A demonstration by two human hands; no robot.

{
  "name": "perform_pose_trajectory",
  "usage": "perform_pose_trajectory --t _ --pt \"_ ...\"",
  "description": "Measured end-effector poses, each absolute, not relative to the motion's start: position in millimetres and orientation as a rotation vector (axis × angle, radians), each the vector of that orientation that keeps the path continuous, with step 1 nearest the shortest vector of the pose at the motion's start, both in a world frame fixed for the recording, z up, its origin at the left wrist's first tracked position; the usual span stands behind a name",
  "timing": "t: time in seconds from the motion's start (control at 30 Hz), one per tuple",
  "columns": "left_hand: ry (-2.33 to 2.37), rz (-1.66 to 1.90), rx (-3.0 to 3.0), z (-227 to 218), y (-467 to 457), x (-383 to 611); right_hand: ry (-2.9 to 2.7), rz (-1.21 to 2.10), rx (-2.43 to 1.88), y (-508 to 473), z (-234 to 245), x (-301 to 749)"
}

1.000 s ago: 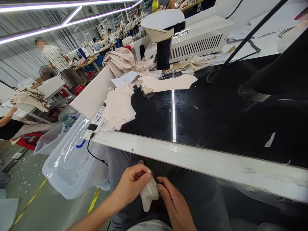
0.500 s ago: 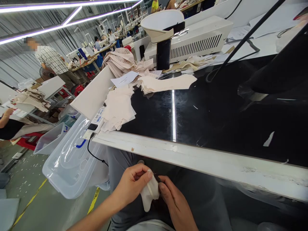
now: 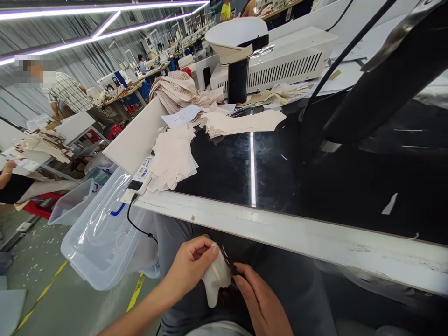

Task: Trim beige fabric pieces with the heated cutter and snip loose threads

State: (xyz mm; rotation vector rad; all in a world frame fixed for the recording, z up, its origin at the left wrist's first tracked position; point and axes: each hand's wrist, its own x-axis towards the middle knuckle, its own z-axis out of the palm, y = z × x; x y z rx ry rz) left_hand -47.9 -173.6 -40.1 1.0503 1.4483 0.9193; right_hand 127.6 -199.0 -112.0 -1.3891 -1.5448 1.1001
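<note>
Over my lap, below the table edge, my left hand [image 3: 194, 261] pinches a small cream fabric piece [image 3: 216, 277] between thumb and fingers. The cloth hangs down from the pinch, its lower end loose. My right hand [image 3: 261, 298] is at the cloth's right side, thumb and forefinger closed on small dark snips [image 3: 231, 268]. Thin bright tips of the snips show beside the cloth's upper right edge; their body is mostly hidden and blurred.
The table has a white front edge [image 3: 315, 238] and a glossy black top [image 3: 224, 172]. Stacked cream fabric pieces [image 3: 173, 156] lie at its left. Behind stands a vented white machine [image 3: 283, 60]. A black arm [image 3: 385, 88] reaches over the right side. A clear plastic bin [image 3: 101, 233] is at left.
My right hand has shifted slightly right and down from the cloth, and the snips' tips now show. My left hand barely moves. The black arm has swung leftward over the table.
</note>
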Motion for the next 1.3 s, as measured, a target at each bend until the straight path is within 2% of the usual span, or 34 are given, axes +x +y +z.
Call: perform_pose_trajectory --t 0.23,1.3 --pt "1.437 0.925 1.103 -35.0 -173.6 -43.8 -1.460 1.295 -1.257 -196.2 -117.3 124.2" --pt "1.490 0.865 1.112 -33.6 -177.4 -45.7 -1.424 1.302 -1.301 -195.8 -120.0 121.7"
